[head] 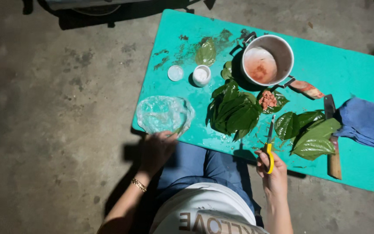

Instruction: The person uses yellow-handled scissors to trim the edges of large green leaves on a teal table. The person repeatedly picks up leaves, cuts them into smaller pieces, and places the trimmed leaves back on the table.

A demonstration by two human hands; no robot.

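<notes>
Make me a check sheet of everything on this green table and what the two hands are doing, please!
Surface: turquoise table, stained with dark smears near the far edge.
Job's things: scissors with yellow handles; clear plastic bag at the near left edge; pile of green leaves; more leaves to the right.
Clutter: metal pot with reddish paste; small white jar and its lid; cleaver; blue cloth; one leaf bearing reddish bits.
Grippers: left hand touches the bag; right hand holds the scissors.
Cables: nothing seen.
Surroundings: bare concrete floor.
</notes>
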